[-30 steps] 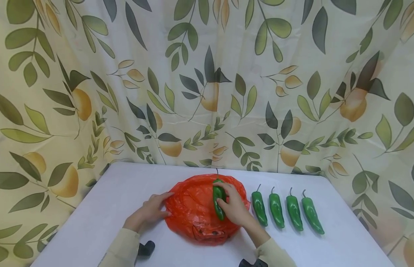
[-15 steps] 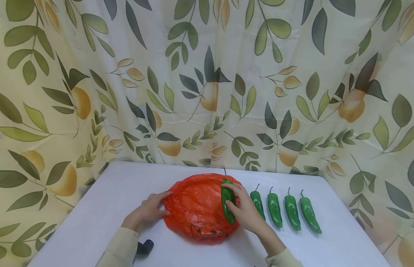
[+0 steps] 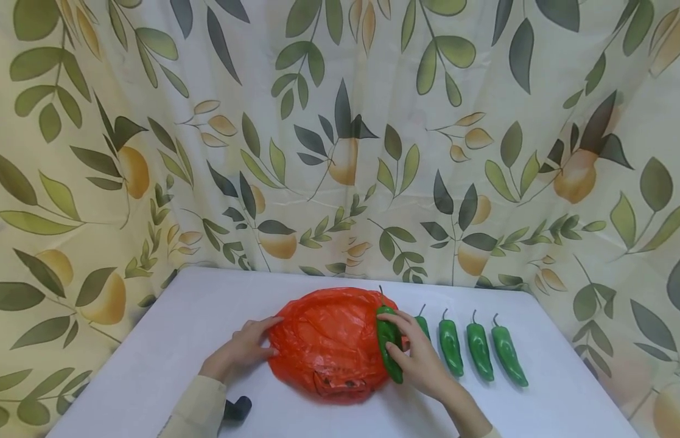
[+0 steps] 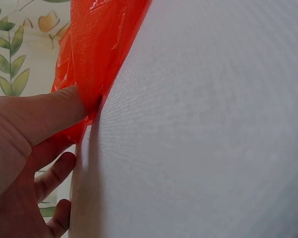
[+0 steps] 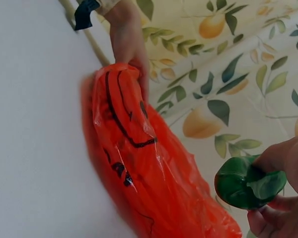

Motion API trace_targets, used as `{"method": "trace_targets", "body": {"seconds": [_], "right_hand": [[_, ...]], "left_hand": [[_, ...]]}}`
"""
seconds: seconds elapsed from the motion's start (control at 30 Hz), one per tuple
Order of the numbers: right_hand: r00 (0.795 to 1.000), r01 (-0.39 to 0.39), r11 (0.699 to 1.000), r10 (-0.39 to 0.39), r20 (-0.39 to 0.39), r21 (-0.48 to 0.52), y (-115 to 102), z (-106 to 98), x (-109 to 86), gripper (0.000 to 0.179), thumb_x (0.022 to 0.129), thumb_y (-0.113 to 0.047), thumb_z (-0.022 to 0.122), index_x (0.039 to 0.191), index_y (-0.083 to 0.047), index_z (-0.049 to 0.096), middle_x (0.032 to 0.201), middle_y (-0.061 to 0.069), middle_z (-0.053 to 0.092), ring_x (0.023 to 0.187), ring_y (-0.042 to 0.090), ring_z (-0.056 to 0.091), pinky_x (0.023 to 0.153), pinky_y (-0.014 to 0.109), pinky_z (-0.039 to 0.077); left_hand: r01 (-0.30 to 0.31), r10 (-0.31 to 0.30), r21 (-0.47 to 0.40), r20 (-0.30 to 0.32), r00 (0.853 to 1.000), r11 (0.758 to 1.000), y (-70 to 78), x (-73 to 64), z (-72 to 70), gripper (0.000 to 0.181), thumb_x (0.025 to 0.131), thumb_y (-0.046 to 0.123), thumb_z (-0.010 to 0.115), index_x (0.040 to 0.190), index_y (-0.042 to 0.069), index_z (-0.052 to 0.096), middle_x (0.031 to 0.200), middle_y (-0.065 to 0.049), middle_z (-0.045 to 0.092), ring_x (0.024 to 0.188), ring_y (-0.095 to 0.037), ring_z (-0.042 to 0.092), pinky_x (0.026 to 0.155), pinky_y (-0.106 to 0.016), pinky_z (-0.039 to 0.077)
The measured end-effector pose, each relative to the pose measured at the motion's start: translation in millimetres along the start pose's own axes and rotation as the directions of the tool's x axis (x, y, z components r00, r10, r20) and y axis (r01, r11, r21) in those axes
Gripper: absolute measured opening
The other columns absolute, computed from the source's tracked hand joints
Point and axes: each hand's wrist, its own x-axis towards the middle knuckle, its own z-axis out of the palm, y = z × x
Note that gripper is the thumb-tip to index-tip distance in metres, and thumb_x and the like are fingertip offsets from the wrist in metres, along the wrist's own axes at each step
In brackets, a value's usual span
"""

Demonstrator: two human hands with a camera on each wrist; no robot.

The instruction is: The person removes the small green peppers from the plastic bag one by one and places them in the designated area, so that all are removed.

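Note:
A crumpled red plastic bag point(image 3: 329, 340) with black markings lies on the white table. My left hand point(image 3: 243, 347) holds its left edge, thumb and fingers at the plastic; the left wrist view has the thumb point(image 4: 54, 111) against the red film. Between the thumb and fingers of my right hand point(image 3: 422, 359) is a long green pepper point(image 3: 390, 347), its thin stem pointing away from me. In the head view this pepper overlaps the bag's right side. From the right wrist, the pepper's rounded end point(image 5: 243, 183) appears apart from the bag point(image 5: 154, 163).
Several more green peppers point(image 3: 480, 353) lie in a row on the table point(image 3: 153, 365), right of the bag. The nearest one point(image 3: 422, 327) is partly hidden behind my right hand. A leaf-and-fruit patterned curtain point(image 3: 340, 152) hangs along the back and sides.
My right hand has moved right and slightly toward me with the green pepper, from over the bag to its right side. The left hand stays at the bag's edge.

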Motion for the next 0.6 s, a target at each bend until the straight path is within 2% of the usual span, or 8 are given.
{"method": "trace_targets", "body": {"seconds": [0.2,0.33,0.47,0.6], "right_hand": [[1.0,0.002,1.0,-0.002,0.003,-0.008,3.9,-9.4,0.5,0.05,0.091,-0.006,0.06,0.135,-0.029,0.051,0.155,0.02,0.028,0.137,0.047,0.038,0.095,0.056,0.053],[1.0,-0.002,1.0,0.002,-0.005,-0.008,5.5,-17.5,0.1,0.051,0.092,-0.006,0.059,0.137,-0.027,0.049,0.155,0.021,0.027,0.136,0.048,0.039,0.094,0.054,0.054],[1.0,0.008,1.0,-0.008,-0.029,-0.015,7.3,-25.6,-0.8,0.051,0.092,-0.004,0.059,0.137,-0.027,0.049,0.154,0.019,0.03,0.133,0.046,0.042,0.09,0.047,0.056],[0.998,0.039,0.999,-0.041,-0.051,-0.033,9.6,-33.7,-2.0,0.052,0.091,-0.002,0.057,0.137,-0.026,0.049,0.151,0.018,0.034,0.123,0.039,0.049,0.083,0.032,0.054]], "left_hand": [[-0.004,0.004,-0.007,0.0,1.0,1.0,-1.6,0.2,2.5,0.072,0.079,0.031,0.078,0.142,0.041,0.044,0.138,0.002,0.053,0.129,-0.024,0.043,0.103,-0.066,0.039],[0.001,-0.001,-0.012,0.002,1.0,1.0,-1.9,0.7,3.3,0.071,0.078,0.032,0.078,0.141,0.041,0.045,0.138,0.003,0.053,0.128,-0.024,0.044,0.101,-0.065,0.041],[0.006,-0.006,-0.015,0.003,1.0,1.0,-1.7,0.9,3.2,0.071,0.078,0.032,0.078,0.141,0.041,0.046,0.137,0.003,0.054,0.127,-0.024,0.044,0.099,-0.064,0.044],[0.005,-0.005,-0.008,0.0,1.0,1.0,-1.3,0.4,2.3,0.072,0.078,0.031,0.078,0.142,0.04,0.045,0.138,0.002,0.053,0.127,-0.024,0.044,0.1,-0.065,0.042]]}}
